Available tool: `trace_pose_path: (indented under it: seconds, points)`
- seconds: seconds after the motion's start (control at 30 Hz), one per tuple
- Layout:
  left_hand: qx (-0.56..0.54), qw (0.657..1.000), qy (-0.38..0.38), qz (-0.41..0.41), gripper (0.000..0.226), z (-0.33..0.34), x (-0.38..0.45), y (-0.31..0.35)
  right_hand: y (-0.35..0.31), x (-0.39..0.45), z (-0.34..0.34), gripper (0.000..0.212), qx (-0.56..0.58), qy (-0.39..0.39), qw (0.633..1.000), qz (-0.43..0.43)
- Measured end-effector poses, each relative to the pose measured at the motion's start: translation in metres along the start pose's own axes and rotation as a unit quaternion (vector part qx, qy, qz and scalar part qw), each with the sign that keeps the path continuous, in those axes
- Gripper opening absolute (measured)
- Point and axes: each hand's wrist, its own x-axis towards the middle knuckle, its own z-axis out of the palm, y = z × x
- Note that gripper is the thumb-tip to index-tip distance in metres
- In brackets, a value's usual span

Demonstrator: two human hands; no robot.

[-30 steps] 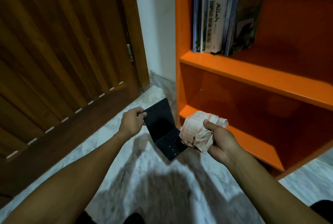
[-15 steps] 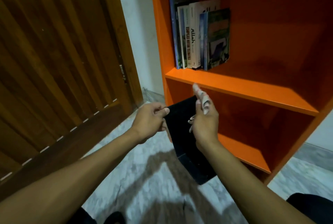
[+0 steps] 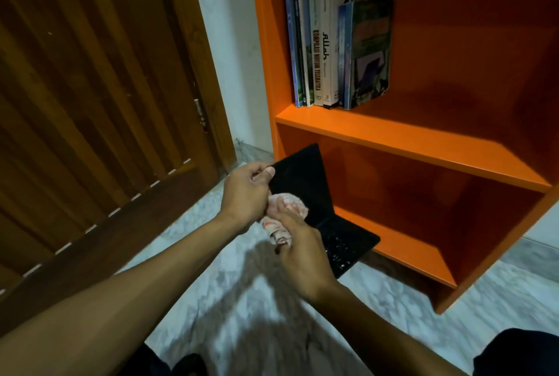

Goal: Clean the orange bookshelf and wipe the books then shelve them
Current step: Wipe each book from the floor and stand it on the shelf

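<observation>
A black folding case (image 3: 298,177), open and showing a keyboard half, was held before the lower compartment of the orange bookshelf (image 3: 408,141). The left hand (image 3: 245,194) pinched its upper corner; the right hand (image 3: 302,251) had its fingers closed round a crumpled cloth (image 3: 286,203) pressed to the case. The upper compartment contained upright books (image 3: 335,46) at its left end; a wooden door (image 3: 90,97) stood beside the shelf

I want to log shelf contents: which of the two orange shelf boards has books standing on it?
The upper shelf board: a row of books stands upright at its left end. The lower shelf board shows none.
</observation>
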Motion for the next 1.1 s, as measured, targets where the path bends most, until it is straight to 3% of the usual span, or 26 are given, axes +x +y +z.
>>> trace_pose_path:
  seconds: [0.07, 0.13, 0.2, 0.27, 0.43, 0.63, 0.77, 0.9, 1.0, 1.1]
  points:
    - [0.002, 1.000, -0.002, 0.004, 0.023, -0.007, 0.004, -0.004, -0.007, -0.004, -0.001, 0.053, 0.006, -0.059, 0.998, 0.006]
    - [-0.005, 1.000, 0.001, -0.007, 0.021, -0.015, 0.008, -0.007, -0.014, -0.001, -0.008, 0.048, 0.084, -0.099, 0.990, 0.047]
    - [-0.005, 1.000, 0.013, -0.022, 0.021, -0.023, 0.013, -0.011, -0.013, 0.010, -0.017, 0.033, 0.148, -0.068, 0.982, 0.092]
    - [-0.032, 0.999, 0.016, -0.039, 0.021, -0.030, 0.015, -0.011, -0.008, 0.023, -0.032, 0.022, 0.177, 0.010, 0.979, 0.098]
    - [-0.091, 0.995, -0.026, -0.045, 0.021, -0.030, 0.005, 0.000, -0.003, 0.040, -0.064, 0.039, 0.250, 0.110, 0.960, 0.064]
    - [-0.138, 0.985, -0.093, -0.036, 0.022, 0.010, -0.017, 0.011, 0.007, 0.048, -0.041, 0.073, 0.047, 0.131, 0.989, 0.051]
    - [-0.165, 0.984, -0.049, -0.043, 0.022, 0.015, -0.015, 0.012, 0.005, 0.030, -0.017, 0.088, 0.002, 0.084, 0.996, 0.017]
    - [-0.102, 0.995, -0.002, -0.016, 0.022, 0.003, -0.004, 0.001, 0.006, 0.012, -0.001, 0.096, 0.013, 0.010, 1.000, -0.016]
    - [-0.046, 0.999, 0.028, 0.008, 0.020, -0.009, 0.003, -0.005, 0.008, 0.006, 0.008, 0.082, -0.014, -0.054, 0.998, -0.036]
    - [-0.047, 0.998, 0.029, 0.004, 0.020, -0.017, 0.006, -0.006, 0.001, 0.006, 0.006, 0.047, 0.065, -0.074, 0.995, 0.025]
